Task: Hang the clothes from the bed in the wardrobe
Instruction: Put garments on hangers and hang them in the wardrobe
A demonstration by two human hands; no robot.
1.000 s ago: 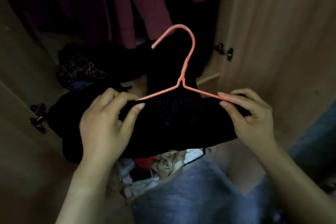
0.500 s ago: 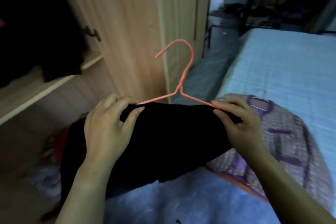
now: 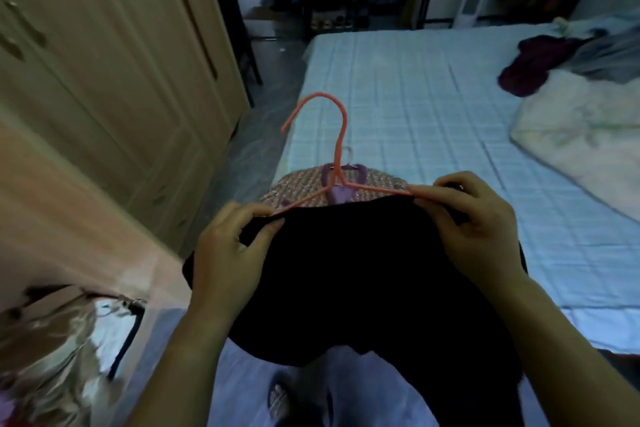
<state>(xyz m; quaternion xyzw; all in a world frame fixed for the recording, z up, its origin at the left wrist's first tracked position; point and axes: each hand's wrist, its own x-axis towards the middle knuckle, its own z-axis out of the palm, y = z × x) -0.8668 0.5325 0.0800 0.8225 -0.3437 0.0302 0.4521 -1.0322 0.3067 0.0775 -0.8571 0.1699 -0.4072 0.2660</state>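
Observation:
A black garment (image 3: 346, 274) hangs on an orange wire hanger (image 3: 341, 135) that I hold in front of me over the bed's near corner. My left hand (image 3: 232, 253) pinches the hanger's left shoulder and the cloth. My right hand (image 3: 478, 225) pinches the right shoulder the same way. Behind the hanger, a pinkish patterned garment with purple trim (image 3: 304, 187) lies on the blue checked bed (image 3: 433, 107), on its own hanger. The wooden wardrobe (image 3: 104, 62) stands at the left, its doors shut in this view.
A dark red garment (image 3: 530, 66), grey cloth (image 3: 609, 52) and a white duvet (image 3: 581, 128) lie on the bed's far right. A shoe rack (image 3: 329, 10) stands in the dark doorway beyond. A narrow floor strip (image 3: 256, 135) runs between wardrobe and bed. Loose clothes (image 3: 59, 350) lie at lower left.
My view has swung right from the open wardrobe interior to the bed. Both hands keep the same pinch on the hanger with the black garment.

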